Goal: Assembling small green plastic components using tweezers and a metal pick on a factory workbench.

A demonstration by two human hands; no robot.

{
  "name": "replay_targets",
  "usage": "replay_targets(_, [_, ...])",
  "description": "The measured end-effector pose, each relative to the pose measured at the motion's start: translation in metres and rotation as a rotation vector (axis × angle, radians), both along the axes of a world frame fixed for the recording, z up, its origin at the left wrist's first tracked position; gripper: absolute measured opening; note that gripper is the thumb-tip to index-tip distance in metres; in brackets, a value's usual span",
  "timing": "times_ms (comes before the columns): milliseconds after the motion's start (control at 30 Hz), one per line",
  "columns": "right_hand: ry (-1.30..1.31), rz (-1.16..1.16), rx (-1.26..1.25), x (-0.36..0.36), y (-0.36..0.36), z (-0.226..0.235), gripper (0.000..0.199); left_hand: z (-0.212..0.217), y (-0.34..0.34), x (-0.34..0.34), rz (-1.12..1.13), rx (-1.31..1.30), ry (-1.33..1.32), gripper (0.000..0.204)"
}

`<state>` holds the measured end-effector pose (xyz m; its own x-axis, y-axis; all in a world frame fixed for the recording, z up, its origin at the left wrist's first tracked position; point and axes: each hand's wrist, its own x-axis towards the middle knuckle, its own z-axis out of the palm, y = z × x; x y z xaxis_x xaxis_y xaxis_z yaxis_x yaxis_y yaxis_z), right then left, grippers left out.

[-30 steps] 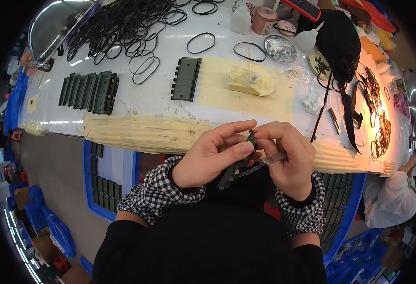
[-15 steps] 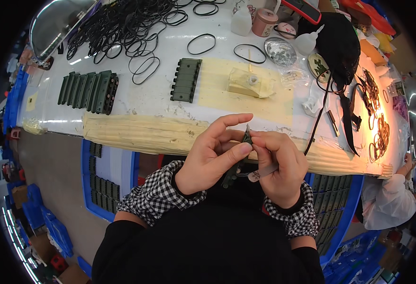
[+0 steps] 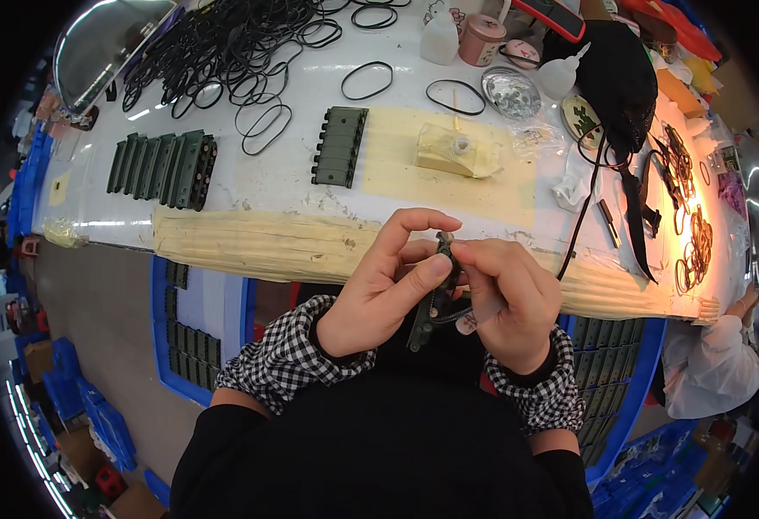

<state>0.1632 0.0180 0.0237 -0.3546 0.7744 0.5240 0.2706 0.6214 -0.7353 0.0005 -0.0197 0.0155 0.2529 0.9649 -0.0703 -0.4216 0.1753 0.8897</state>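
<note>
While my left hand (image 3: 366, 303) grips a narrow dark green strip (image 3: 422, 329) between thumb and fingers, holding it tilted just in front of the bench (image 3: 258, 186), my right hand (image 3: 513, 303) bends in at its upper end; thumb and forefinger are pressed together there, though I cannot tell whether they pinch the strip itself or something small on it. Lower down, one blue crate stands to each side, the left crate (image 3: 161, 346) and the right crate (image 3: 641, 381) both holding green strips. Cream padding (image 3: 267, 244) covers much of the bench's front edge. Beyond it, a row of green ridged strips (image 3: 162, 169) lies toward the bench's left edge, a green ridged block (image 3: 339, 147) nearer the middle, and a tape-wrapped block (image 3: 459, 152) to its right. Farther off, a tangled heap of black bands (image 3: 224, 52) spreads by the back edge, and a white squeeze bottle (image 3: 439, 41) stands right of it, beside a pink tub (image 3: 481, 43).
</note>
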Motion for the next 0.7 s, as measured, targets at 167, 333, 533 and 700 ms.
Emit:
replay_targets(167, [0.004, -0.024, -0.012, -0.001, -0.001, 0.001, 0.019, -0.006, 0.001, 0.006, 0.043, 0.141, 0.087, 0.029])
replay_targets(333, [0.063, -0.040, -0.143, -0.002, 0.000, 0.009, 0.017, -0.008, 0.001, 0.004, 0.065, 0.248, 0.144, 0.031])
replay_targets(533, [-0.025, 0.025, -0.163, -0.001, 0.008, 0.019, 0.015, -0.007, 0.001, 0.000, 0.042, 0.151, 0.082, 0.039])
replay_targets(700, [0.012, 0.051, -0.215, 0.000, 0.013, 0.014, 0.012, -0.001, 0.001, -0.004, -0.004, 0.086, 0.117, 0.043])
